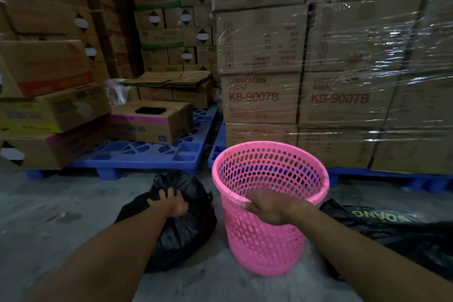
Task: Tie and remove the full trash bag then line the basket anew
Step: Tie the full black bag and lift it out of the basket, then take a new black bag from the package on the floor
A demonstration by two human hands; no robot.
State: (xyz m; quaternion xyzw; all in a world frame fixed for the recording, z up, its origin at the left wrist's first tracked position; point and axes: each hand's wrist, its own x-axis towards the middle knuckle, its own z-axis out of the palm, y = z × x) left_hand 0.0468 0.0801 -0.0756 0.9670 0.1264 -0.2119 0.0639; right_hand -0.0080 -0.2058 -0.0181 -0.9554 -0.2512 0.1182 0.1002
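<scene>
On the grey concrete floor (61, 203), in front of blue pallets (147, 154) stacked with cardboard boxes (259, 98): a pink perforated basket (267, 240), standing upright and unlined, with a full black trash bag (186, 223) just beside it on the left. Left hand (175, 205) pressed on top of the bag near its gathered neck, fingers spread and curled into the plastic. Right hand (267, 206) clamped on the basket's near rim, fingers wrapped over the edge. To the right of the basket, flat on the floor, another black bag (382, 230) with yellow-green lettering. Behind, shrink-wrapped cartons marked KB-9007B.
</scene>
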